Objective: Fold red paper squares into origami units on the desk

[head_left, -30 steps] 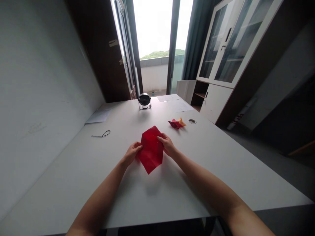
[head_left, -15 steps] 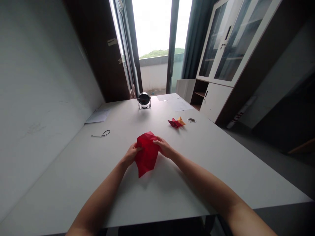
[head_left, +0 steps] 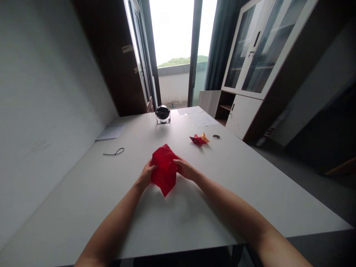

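Observation:
A creased sheet of red paper (head_left: 164, 172) is held up between my two hands, just above the white table, with one corner pointing down toward me. My left hand (head_left: 146, 173) grips its left edge, thumb on the near face and fingers behind. On the opposite edge, my right hand (head_left: 184, 167) pinches the paper with the thumb in front; most of its fingers are hidden behind. Beyond my right hand lie folded paper pieces (head_left: 198, 139), red and orange-yellow.
A small round black device on a metal stand (head_left: 162, 114) stands toward the table's far end. At left are a black cable tie loop (head_left: 115, 151) and white papers (head_left: 110, 131). A round grommet (head_left: 216, 137) sits near the right edge. White-framed cabinets (head_left: 246, 111) stand at right.
The red paper has turned in my hands and shifted slightly left and up. Its lower corner now points down near the middle. Both hands keep their hold.

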